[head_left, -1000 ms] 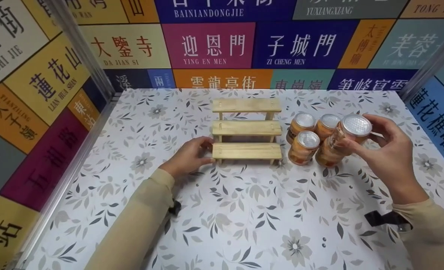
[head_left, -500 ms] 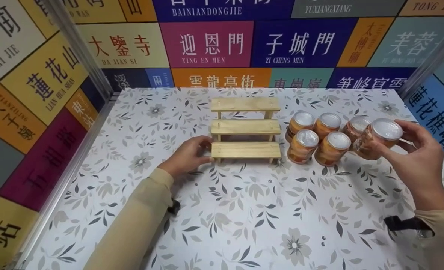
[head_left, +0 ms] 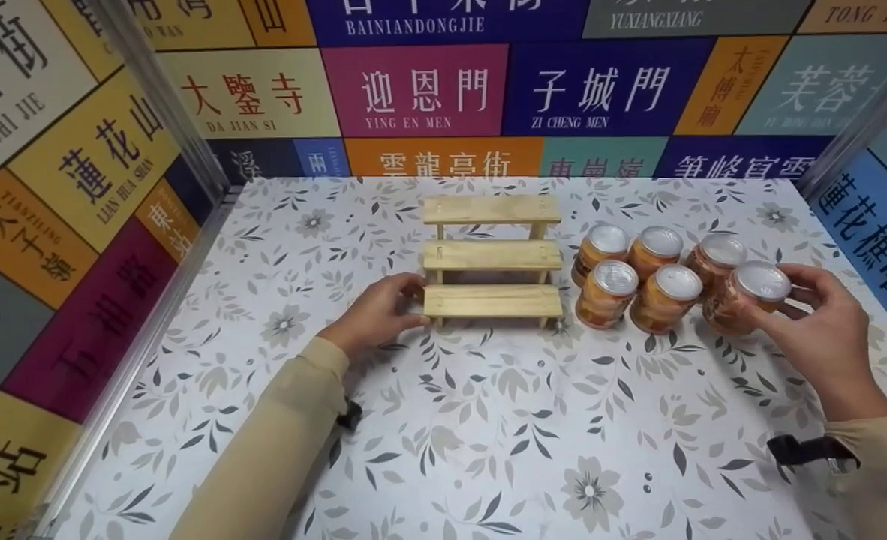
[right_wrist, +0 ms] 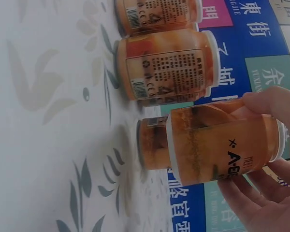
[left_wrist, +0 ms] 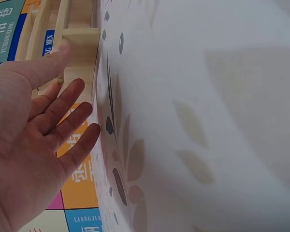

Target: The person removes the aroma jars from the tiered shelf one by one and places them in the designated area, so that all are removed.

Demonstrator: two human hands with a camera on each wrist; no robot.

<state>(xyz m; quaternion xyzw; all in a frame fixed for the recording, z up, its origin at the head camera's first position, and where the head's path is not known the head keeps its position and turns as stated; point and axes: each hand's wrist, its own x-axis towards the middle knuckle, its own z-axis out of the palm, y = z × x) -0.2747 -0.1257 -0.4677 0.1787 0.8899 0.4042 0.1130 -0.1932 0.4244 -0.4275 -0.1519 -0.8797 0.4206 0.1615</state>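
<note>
My right hand grips a can with an orange label and silver lid, thumb on one side and fingers on the other. In the right wrist view, this can has its base close over the table and leans slightly. It is at the right front of a cluster of similar cans standing upright in two rows. My left hand holds the left end of the lowest step of a three-tier wooden rack, thumb in front and index finger behind. In the left wrist view, the other fingers extend loosely.
The rack's tiers bear nothing, and it stands left of the cans. A floral white cloth covers the table. Panels with coloured street-name signs rise at the back and both sides.
My right hand has carried the can rightward from over the cluster, then lowered it beside the others. The left hand and the rack have stayed in place.
</note>
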